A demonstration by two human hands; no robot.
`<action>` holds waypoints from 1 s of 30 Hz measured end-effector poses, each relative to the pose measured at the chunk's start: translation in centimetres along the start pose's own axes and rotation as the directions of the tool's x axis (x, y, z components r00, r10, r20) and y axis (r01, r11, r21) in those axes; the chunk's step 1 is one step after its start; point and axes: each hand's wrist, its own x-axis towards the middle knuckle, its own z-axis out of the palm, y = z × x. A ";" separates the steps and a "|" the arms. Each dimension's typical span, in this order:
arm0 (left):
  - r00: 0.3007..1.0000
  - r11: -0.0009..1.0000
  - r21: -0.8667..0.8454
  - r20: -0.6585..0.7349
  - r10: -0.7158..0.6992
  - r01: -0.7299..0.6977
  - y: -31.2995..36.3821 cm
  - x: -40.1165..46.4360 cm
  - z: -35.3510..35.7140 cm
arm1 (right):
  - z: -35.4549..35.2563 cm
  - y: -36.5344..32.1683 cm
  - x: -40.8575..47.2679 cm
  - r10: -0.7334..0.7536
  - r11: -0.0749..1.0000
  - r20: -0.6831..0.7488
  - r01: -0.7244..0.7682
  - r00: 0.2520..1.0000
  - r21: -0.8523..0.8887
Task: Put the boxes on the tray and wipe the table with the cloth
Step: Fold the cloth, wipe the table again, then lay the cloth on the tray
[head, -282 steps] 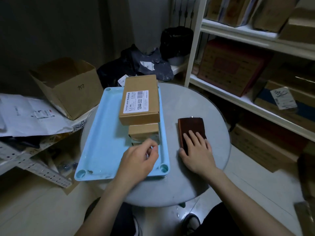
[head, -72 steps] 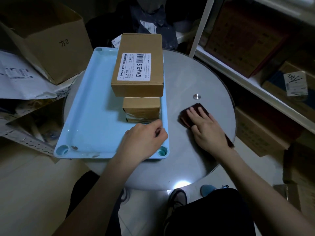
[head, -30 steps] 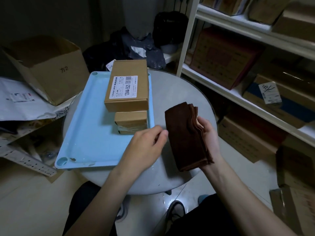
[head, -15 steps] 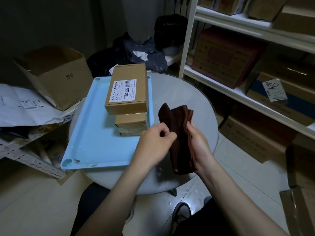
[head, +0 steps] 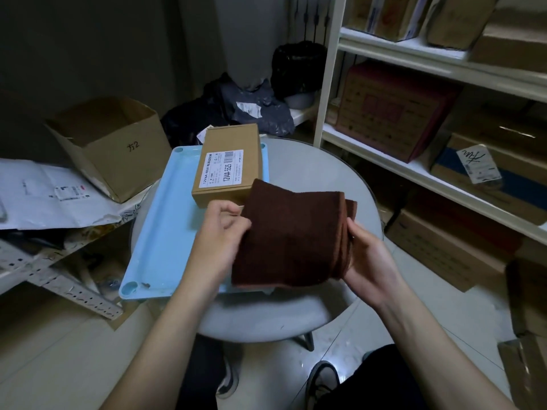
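Round grey table (head: 319,173) under both hands. Pale blue tray (head: 165,232) beyond and beside the left hand (head: 219,235), carrying a labelled cardboard box (head: 228,167) just past its knuckles. Dark brown folded cloth (head: 290,235) up off the table, stretched between the hands: pinched at one edge by the left, gripped at the layered edge by the right hand (head: 370,258).

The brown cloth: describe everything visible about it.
The brown cloth is dark, fuzzy-looking fabric, folded into several layers whose stacked edges show at its right side. It is held up above the round table, not lying on it. The left hand pinches its left edge and the right hand grips its layered right edge. It hides part of the labelled box on the blue tray.
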 end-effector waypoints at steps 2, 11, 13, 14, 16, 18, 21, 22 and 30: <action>0.969 0.916 0.346 -0.067 0.240 -0.203 -0.2 -0.7 0.3 | 1.2 -0.3 -0.6 -0.074 0.996 0.055 0.077 0.996 -0.052; 0.909 0.725 0.567 0.121 0.398 -0.392 4.0 -4.5 3.1 | 5.4 -0.8 -3.4 -0.215 0.866 0.160 0.264 0.963 -0.426; 0.941 0.857 0.395 0.060 0.334 -0.330 4.2 -3.7 2.3 | 4.8 -1.1 -3.4 -0.225 0.882 0.109 0.250 0.968 -0.400; 0.967 0.938 0.237 0.011 0.256 -0.251 4.6 -3.2 1.7 | 4.3 -1.4 -3.3 -0.233 0.892 0.064 0.239 0.970 -0.384; 0.994 0.988 -0.141 -0.091 0.057 -0.070 5.6 -2.1 -0.1 | 3.0 -1.9 -2.7 -0.247 0.903 -0.062 0.206 0.967 -0.377; 0.990 0.948 -0.317 -0.124 -0.070 0.027 5.8 -0.8 -2.2 | 1.3 -2.2 -1.8 -0.247 0.916 -0.235 0.147 0.940 -0.373; 0.980 0.913 -0.384 -0.083 -0.179 0.134 5.8 0.9 -4.3 | -1.2 -2.4 -0.3 -0.254 0.908 -0.372 0.089 0.893 -0.409; 0.983 0.909 -0.392 -0.052 -0.178 0.143 5.8 1.2 -4.5 | -1.8 -2.5 0.0 -0.242 0.903 -0.377 0.065 0.894 -0.425; 0.928 0.808 -0.564 0.368 0.057 0.173 6.1 2.5 -4.3 | 0.7 -2.4 2.6 -0.421 0.331 -0.027 0.126 0.907 -0.935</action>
